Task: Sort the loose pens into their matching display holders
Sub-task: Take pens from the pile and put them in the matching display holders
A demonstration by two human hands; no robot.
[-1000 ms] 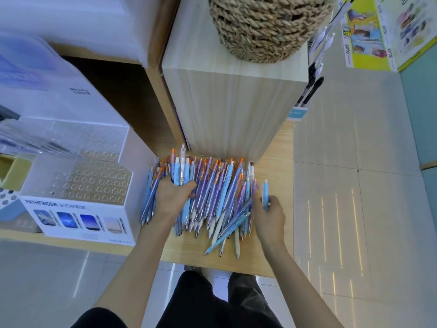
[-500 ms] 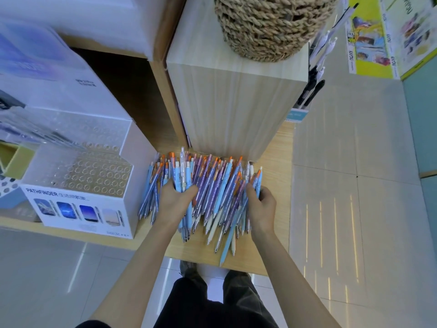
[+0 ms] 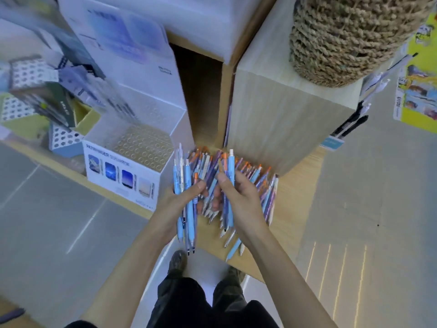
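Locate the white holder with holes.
Head view, left of centre: the holder stands on the shelf, just left of the left hand and the pen pile.

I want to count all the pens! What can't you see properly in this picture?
Head view only:
- Pen pile: its middle is hidden by the left hand and right hand, so no count.
- Display holder: small print too blurred to read.
- Boxes at far left: motion-blurred.
- Woven basket: cut off by the top edge.

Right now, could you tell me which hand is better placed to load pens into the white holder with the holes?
Left, probably. The left hand grips a bundle of light-blue pens right beside the white holder. The right hand holds one pen over the pile, farther from it.
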